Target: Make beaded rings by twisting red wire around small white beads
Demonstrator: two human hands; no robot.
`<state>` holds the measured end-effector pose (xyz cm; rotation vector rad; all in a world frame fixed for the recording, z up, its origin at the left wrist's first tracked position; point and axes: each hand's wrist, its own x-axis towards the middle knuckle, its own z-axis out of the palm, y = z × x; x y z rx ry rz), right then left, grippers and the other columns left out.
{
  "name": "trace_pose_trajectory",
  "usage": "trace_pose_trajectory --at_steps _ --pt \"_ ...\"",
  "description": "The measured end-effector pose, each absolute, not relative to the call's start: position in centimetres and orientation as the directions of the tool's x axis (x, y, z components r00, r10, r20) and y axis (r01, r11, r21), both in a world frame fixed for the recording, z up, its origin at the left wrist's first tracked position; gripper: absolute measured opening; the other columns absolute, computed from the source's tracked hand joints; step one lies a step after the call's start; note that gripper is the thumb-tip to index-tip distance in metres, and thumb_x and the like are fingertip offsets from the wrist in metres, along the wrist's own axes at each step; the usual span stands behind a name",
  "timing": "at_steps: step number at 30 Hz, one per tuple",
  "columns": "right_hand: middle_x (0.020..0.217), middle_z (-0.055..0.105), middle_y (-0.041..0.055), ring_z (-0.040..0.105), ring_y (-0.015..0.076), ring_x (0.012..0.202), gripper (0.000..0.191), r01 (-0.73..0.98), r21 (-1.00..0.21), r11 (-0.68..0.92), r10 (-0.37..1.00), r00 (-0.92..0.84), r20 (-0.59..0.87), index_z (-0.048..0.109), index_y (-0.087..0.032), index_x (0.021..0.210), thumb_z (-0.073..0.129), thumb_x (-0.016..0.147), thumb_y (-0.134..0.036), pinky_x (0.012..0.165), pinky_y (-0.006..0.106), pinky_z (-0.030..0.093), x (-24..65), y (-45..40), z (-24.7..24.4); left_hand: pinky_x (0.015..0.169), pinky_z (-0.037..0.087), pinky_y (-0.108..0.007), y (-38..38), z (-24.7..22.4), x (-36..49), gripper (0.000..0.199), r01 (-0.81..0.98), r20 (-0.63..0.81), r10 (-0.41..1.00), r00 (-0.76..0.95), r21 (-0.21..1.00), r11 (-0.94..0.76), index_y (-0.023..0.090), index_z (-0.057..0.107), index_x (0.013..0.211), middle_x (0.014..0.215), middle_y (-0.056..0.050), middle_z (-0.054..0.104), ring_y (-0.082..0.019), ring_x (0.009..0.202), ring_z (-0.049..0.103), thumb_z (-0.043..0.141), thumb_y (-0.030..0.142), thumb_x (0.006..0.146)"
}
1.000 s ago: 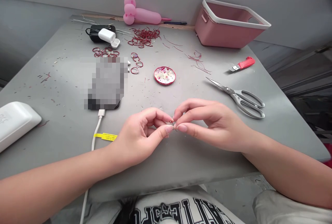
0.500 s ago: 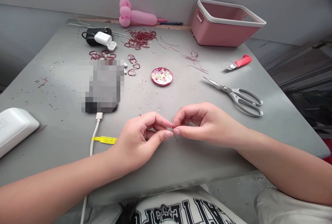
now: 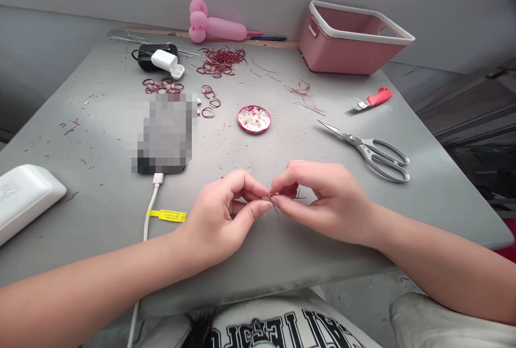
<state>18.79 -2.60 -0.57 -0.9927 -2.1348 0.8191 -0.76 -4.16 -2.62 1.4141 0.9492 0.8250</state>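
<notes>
Thumb and fingertips of my left hand (image 3: 226, 219) pinch a small pale bead (image 3: 266, 198), mostly covered by the fingers. My right hand (image 3: 326, 197) meets it there, its thumb and forefinger closed on a thin dark red cord (image 3: 277, 213). One cord end hangs below the fingertips, and another sticks out under the right hand. Beyond the hands lies a round red-rimmed lid (image 3: 255, 132) with several white, yellowish and pink beads (image 3: 253, 117). To the right are silver scissors (image 3: 363, 146), slightly apart at the blades.
A red-handled cutter (image 3: 374, 99) and a pink bin (image 3: 342, 52) stand at the right. Red cords (image 3: 226, 60), beaded cord rings (image 3: 163, 86), an earbud case (image 3: 165, 61) and a pink balloon (image 3: 221, 29) lie behind. Left are a blurred device (image 3: 165, 133), its white cable (image 3: 150, 203) and a white case (image 3: 30, 197).
My right fingertips have shifted slightly left over the bead, covering more of it. A cord end now shows below the right hand. The whole view has shifted a little.
</notes>
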Motion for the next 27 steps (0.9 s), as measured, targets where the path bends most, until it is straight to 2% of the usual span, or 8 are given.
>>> trace_pose_trajectory --at_steps 3,6,9,13,15,18,22,27 --pt "0.080 0.067 0.0023 0.060 0.0107 0.072 0.014 0.279 -0.950 0.137 0.794 -0.605 -0.063 0.068 -0.017 0.087 0.061 0.088 -0.028 0.067 0.024 0.050 19.7 -1.4 0.0 0.064 0.054 -0.021 -4.3 -2.4 -0.9 0.006 0.041 -0.106 0.908 0.405 0.994 0.098 0.019 0.055 0.084 0.075 0.001 0.064 -0.010 0.070 0.064 0.061 0.020 0.085" --pt "0.084 0.069 0.0024 0.062 0.0106 0.078 0.017 0.236 -0.957 -0.170 0.690 -0.665 -0.286 0.070 -0.016 0.089 0.063 0.087 -0.032 0.072 0.023 0.051 20.2 -0.2 -0.1 0.065 0.053 -0.020 -4.4 -2.3 -0.9 0.007 0.013 -0.140 0.900 0.412 0.989 0.148 0.019 0.055 0.082 0.077 0.001 0.067 -0.009 0.070 0.063 0.062 0.019 0.085" --pt "0.079 0.069 0.0001 0.060 0.0085 0.073 0.013 0.221 -0.930 -0.292 0.611 -0.706 -0.360 0.070 -0.016 0.087 0.071 0.080 -0.027 0.069 0.021 0.049 20.1 0.3 -0.7 0.065 0.053 -0.019 -4.3 -2.3 -0.8 0.006 0.005 -0.138 0.889 0.437 0.989 0.151 0.019 0.057 0.083 0.076 0.001 0.066 -0.009 0.070 0.063 0.062 0.018 0.085" --pt "0.066 0.063 -0.0013 0.051 0.0066 0.055 0.017 0.259 -0.908 -0.329 0.590 -0.694 -0.411 0.068 -0.014 0.083 0.073 0.076 -0.029 0.050 0.019 0.041 19.9 0.1 -1.1 0.063 0.052 -0.020 -4.1 -2.1 -0.8 0.006 0.008 -0.164 0.873 0.460 0.984 0.180 0.018 0.057 0.082 0.072 0.002 0.064 -0.009 0.068 0.062 0.063 0.017 0.083" --pt "0.065 0.062 -0.0007 0.050 0.0071 0.054 0.015 0.287 -0.931 -0.225 0.627 -0.689 -0.363 0.067 -0.014 0.082 0.070 0.079 -0.028 0.049 0.020 0.040 19.9 -0.1 -1.0 0.064 0.053 -0.021 -4.1 -2.0 -0.8 0.006 0.003 -0.190 0.855 0.483 0.977 0.215 0.017 0.057 0.081 0.071 0.002 0.064 -0.009 0.067 0.062 0.063 0.017 0.083" --pt "0.068 0.062 0.0005 0.052 0.0081 0.059 0.003 0.300 -0.934 0.195 0.718 -0.692 -0.072 0.066 -0.014 0.078 0.064 0.079 -0.016 0.053 0.021 0.042 19.8 -0.5 -1.0 0.066 0.053 -0.023 -4.1 -1.8 -0.8 0.006 0.000 -0.233 0.823 0.518 0.962 0.273 0.017 0.057 0.079 0.069 0.002 0.063 -0.010 0.066 0.064 0.062 0.016 0.083" --pt "0.065 0.059 0.0007 0.051 0.0092 0.060 0.013 0.263 -0.646 0.717 0.611 -0.682 0.402 0.062 -0.016 0.075 0.058 0.079 -0.004 0.056 0.022 0.044 19.6 -0.8 -1.3 0.063 0.053 -0.022 -4.2 -1.9 -0.8 0.007 0.018 -0.287 0.796 0.533 0.944 0.328 0.017 0.057 0.079 0.069 0.003 0.062 -0.010 0.063 0.065 0.064 0.016 0.081" --pt "0.066 0.060 0.0015 0.052 0.0112 0.059 0.016 0.252 -0.380 0.890 0.440 -0.694 0.570 0.059 -0.020 0.084 0.055 0.084 -0.005 0.057 0.025 0.046 19.3 -0.7 -1.5 0.063 0.053 -0.023 -4.1 -2.0 -0.8 0.008 0.060 -0.299 0.770 0.564 0.944 0.324 0.017 0.057 0.077 0.065 0.002 0.062 -0.011 0.063 0.063 0.063 0.017 0.080"
